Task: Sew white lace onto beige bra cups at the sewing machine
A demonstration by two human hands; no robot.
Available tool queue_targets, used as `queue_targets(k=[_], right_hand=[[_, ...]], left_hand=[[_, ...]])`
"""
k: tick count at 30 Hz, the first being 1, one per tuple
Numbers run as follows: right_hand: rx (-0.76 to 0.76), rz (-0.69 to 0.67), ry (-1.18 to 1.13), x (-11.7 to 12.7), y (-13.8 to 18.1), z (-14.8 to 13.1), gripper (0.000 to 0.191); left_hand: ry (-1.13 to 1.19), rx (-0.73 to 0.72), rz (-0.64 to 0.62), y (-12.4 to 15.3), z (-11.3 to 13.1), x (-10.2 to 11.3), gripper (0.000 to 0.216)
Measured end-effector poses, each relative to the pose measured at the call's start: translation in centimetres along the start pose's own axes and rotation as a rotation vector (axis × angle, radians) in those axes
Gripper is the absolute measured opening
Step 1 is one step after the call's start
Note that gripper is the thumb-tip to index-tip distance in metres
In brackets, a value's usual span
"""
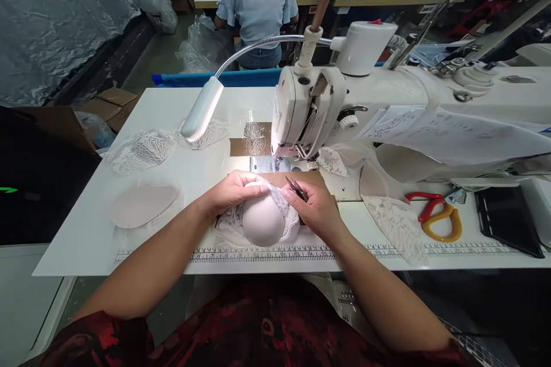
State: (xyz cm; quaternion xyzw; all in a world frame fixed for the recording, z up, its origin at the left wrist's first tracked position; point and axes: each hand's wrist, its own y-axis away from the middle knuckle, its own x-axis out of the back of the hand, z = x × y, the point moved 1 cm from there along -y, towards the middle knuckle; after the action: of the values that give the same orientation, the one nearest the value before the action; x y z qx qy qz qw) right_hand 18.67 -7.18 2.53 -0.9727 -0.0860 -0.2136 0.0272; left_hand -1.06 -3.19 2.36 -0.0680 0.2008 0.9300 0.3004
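Note:
A white bra cup with lace trim (263, 221) lies at the table's front edge, its rounded side towards me. My left hand (239, 190) pinches the lace at its upper left. My right hand (316, 206) is closed, with small dark thread snips (297, 189) held in it, tips pointing up and left. The thumb of that hand presses on the lace at the cup's upper right. Just beyond both hands is the needle area of a white sewing machine (310, 109).
Lace pieces (152, 148) and a smooth pad (144, 205) lie on the left. To the right are red and yellow scissors (441, 217), a lace piece (396, 229) and a black tray (508, 221). A lamp (202, 109) overhangs the table. A person (260, 6) sits further back.

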Motion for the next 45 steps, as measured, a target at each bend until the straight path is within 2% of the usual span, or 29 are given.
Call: queue_targets(k=[8,10,13,17,26,33,38,45], right_hand=[[0.01,0.063,0.067,0.1,0.2,-0.3,0.024],[0.09,0.149,0.11,0.3,0.6,-0.3,0.022],[0.279,0.251,0.219,0.5,1.5,-0.1,0.035],[0.471,0.22,0.427,-0.2,2.2,0.2,0.039],[0.392,0.257,0.528,-1.2,1.3,0.5,0.036],[0.417,0.306,0.559,-1.2,1.4,0.5,0.034],[0.388,0.307,0.573,-1.2,1.3,0.4,0.034],[0.428,0.307,0.563,-1.4,1.3,0.4,0.034]], left_hand=[[-0.011,0.012,0.008,-0.3,-0.5,-0.1,0.025],[-0.014,0.009,0.026,-0.3,-0.6,-0.1,0.026],[-0.012,0.005,0.05,-0.3,-0.6,-0.1,0.026],[0.024,-0.011,0.046,-0.3,-0.7,-0.1,0.027],[0.058,-0.047,0.057,-0.1,-0.4,-0.7,0.026],[0.077,-0.047,0.061,-0.1,-0.4,-0.7,0.028],[0.091,-0.025,0.066,0.0,-0.3,-0.9,0.029],[0.061,-0.011,0.071,-0.1,-0.7,-0.7,0.025]])
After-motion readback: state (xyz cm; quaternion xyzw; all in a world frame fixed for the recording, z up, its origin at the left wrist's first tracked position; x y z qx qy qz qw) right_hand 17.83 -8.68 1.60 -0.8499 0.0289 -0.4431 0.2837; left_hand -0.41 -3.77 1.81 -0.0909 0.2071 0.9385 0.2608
